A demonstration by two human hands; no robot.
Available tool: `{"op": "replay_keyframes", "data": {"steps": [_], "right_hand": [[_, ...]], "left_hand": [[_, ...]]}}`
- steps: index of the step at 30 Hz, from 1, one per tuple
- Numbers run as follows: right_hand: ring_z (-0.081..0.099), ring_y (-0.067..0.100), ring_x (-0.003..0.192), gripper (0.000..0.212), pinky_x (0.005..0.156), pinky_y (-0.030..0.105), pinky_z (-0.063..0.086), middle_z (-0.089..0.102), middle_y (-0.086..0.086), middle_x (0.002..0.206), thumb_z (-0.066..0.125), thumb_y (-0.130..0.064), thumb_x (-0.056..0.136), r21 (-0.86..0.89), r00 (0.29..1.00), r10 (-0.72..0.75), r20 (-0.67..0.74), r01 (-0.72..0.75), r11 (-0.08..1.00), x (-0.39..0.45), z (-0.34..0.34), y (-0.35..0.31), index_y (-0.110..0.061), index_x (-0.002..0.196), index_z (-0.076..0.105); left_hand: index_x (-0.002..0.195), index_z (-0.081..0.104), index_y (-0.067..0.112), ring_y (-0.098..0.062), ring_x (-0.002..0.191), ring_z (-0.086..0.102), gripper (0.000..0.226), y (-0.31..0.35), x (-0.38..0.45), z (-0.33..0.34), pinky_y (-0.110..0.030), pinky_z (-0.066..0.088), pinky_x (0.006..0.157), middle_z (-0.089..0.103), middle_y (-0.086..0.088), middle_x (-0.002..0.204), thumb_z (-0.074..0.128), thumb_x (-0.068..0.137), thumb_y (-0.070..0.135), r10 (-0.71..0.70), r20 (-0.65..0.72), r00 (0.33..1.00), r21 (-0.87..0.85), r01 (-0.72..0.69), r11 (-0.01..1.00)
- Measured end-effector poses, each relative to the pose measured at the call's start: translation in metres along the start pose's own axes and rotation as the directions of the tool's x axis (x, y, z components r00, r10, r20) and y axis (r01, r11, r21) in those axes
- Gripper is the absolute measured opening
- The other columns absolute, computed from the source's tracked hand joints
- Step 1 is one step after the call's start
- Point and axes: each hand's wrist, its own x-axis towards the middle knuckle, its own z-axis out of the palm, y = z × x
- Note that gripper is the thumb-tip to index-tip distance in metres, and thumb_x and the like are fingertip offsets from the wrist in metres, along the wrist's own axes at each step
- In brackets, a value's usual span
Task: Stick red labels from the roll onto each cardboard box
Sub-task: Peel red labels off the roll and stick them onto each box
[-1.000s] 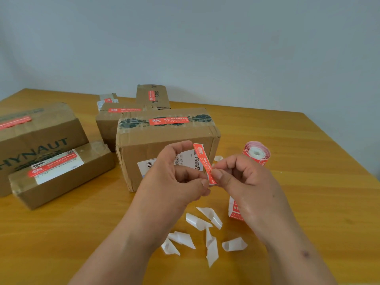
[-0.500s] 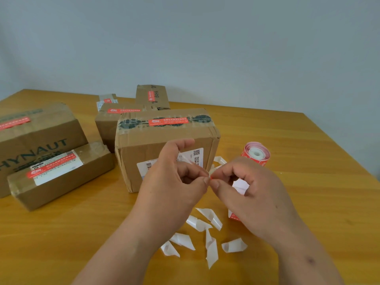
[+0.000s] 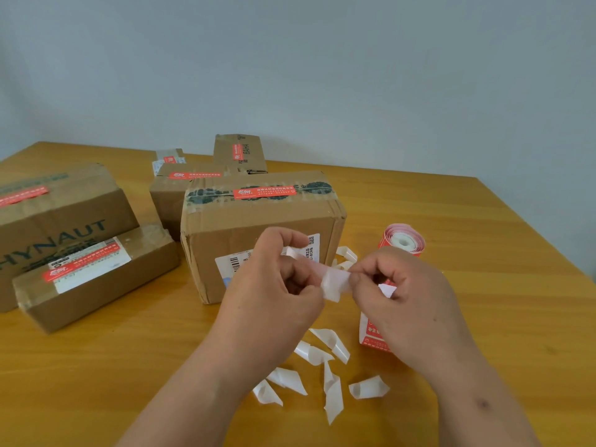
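Showing white backing (image 3: 335, 283) now, not red.

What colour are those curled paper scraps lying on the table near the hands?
White, seen in the head view: the curled backing paper scraps on the wooden table.

Both forearms enter from the bottom edge and converge toward centre frame, bare, wrists held above the surface. Left hand (image 3: 274, 279): back of hand toward the camera, index finger arched over the top, thumb and fingertips pinching one end of a pale strip (image 3: 335, 283). Right hand (image 3: 406, 295): fingers curled inward, thumb and index tip pinching the strip's other end. The two hands sit just beside each other, thumbs nearly meeting, the strip bridging the small gap between them.
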Motion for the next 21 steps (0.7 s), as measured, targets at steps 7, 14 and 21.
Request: {"op": "replay_keyframes", "data": {"steps": [7, 14, 21], "right_hand": [[0.050, 0.003, 0.052, 0.021, 0.043, 0.012, 0.036, 0.057, -0.006, 0.059, 0.056, -0.011, 0.082, 0.088, 0.963, 0.229, -0.142, -0.218, 0.972, 0.005, -0.014, 0.007, -0.019, 0.064, 0.061], [0.044, 0.015, 0.055, 0.018, 0.051, 0.028, 0.029, 0.057, 0.000, 0.066, 0.054, -0.014, 0.084, 0.075, 0.889, 0.309, -0.338, -0.302, 0.950, 0.009, -0.025, 0.018, -0.021, 0.069, 0.061], [0.052, 0.001, 0.059, 0.020, 0.053, 0.015, 0.042, 0.064, -0.001, 0.080, 0.059, -0.020, 0.090, 0.374, 0.907, 0.374, -0.194, -0.284, 0.883, 0.005, -0.021, 0.002, -0.019, 0.071, 0.064]], "left_hand": [[0.079, 0.059, 0.027, -0.006, 0.060, 0.052, 0.025, -0.014, 0.003, 0.001, -0.019, 0.045, 0.052, 0.060, 0.002, 0.068, 0.058, 0.080, 0.002, -0.061, -0.028, 0.998, 0.180, 0.065, 0.982], [0.071, 0.058, 0.024, -0.006, 0.071, 0.059, 0.018, -0.026, 0.009, -0.006, -0.016, 0.046, 0.052, 0.064, 0.013, 0.078, 0.054, 0.085, 0.013, -0.128, -0.027, 0.991, 0.450, 0.127, 0.884], [0.079, 0.065, 0.033, -0.001, 0.074, 0.059, 0.016, -0.025, 0.004, -0.004, -0.010, 0.046, 0.060, 0.065, 0.017, 0.079, 0.058, 0.093, 0.031, -0.127, 0.195, 0.973, 0.513, 0.009, 0.858]]}}
